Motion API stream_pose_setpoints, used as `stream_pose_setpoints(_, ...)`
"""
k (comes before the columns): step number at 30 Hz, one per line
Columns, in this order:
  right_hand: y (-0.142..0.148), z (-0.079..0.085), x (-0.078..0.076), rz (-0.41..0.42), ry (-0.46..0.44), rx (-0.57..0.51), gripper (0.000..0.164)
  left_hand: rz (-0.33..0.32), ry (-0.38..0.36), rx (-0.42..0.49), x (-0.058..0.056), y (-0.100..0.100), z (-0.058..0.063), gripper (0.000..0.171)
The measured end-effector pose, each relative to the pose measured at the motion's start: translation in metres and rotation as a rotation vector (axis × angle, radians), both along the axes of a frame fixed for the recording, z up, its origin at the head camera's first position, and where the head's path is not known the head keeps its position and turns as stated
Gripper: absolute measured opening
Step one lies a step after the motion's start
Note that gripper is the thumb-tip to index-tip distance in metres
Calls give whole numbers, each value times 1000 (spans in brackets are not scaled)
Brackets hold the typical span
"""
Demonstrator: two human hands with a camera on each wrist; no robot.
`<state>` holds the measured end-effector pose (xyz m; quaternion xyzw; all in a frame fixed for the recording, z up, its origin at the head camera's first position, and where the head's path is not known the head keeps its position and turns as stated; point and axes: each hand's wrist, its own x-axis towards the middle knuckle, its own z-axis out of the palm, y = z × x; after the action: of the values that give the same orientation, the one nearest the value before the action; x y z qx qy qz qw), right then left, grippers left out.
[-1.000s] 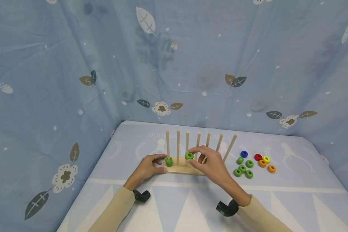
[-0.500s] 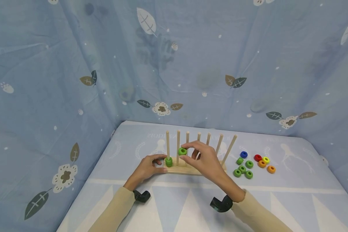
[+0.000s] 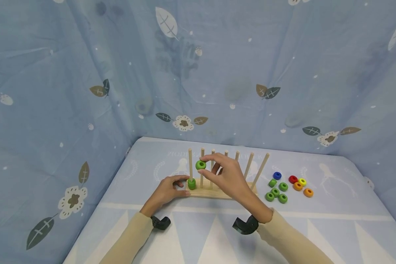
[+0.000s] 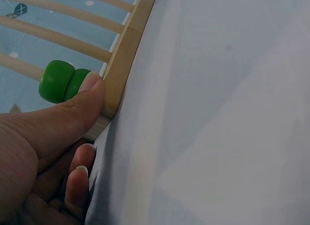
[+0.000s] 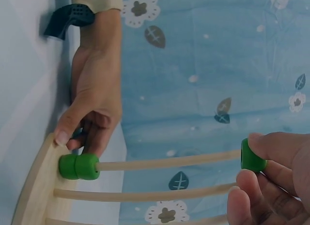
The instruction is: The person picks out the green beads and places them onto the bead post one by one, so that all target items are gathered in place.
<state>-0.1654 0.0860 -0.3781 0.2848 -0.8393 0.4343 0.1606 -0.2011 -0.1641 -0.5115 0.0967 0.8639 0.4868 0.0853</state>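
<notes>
A wooden peg rack (image 3: 217, 192) with a row of upright pegs stands on the table. Two green beads (image 5: 79, 166) are stacked at the foot of its leftmost peg (image 3: 190, 165). My left hand (image 3: 166, 191) grips the rack's left end, thumb on the base beside the stacked beads, other fingers partly hidden around the end. Between thumb and index finger, my right hand (image 3: 226, 176) pinches another green bead (image 3: 200, 165), raised above the base just right of the leftmost peg. In the right wrist view this bead (image 5: 252, 157) lines up with that peg's tip.
Right of the rack lie several loose green beads (image 3: 275, 192), a blue bead (image 3: 277, 175), a red bead (image 3: 293, 179), a yellow bead (image 3: 302, 182) and two orange beads (image 3: 308, 192). A patterned blue cloth (image 3: 217, 73) hangs behind the table.
My right hand has moved left and upward with the green bead, from in front of the third peg to near the leftmost peg. My left hand stays at the rack's end.
</notes>
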Motion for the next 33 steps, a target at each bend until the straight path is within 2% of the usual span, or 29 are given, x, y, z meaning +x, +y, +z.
stream_pose_setpoints(15,-13,18,-6,20,74,-29,29,-4,1,-5,0,0,1,56)
stream_pose_setpoints(20,-17,25,-9,-6,93,-30,30,-6,-2,-9,-1,0,1,56)
stream_pose_setpoints(27,-22,30,-13,-23,74,-71,31,-15,-1,-15,-2,0,1,56)
stream_pose_setpoints(33,-29,32,-15,-10,5,-81,31,-16,-6,-6,0,-1,2,56)
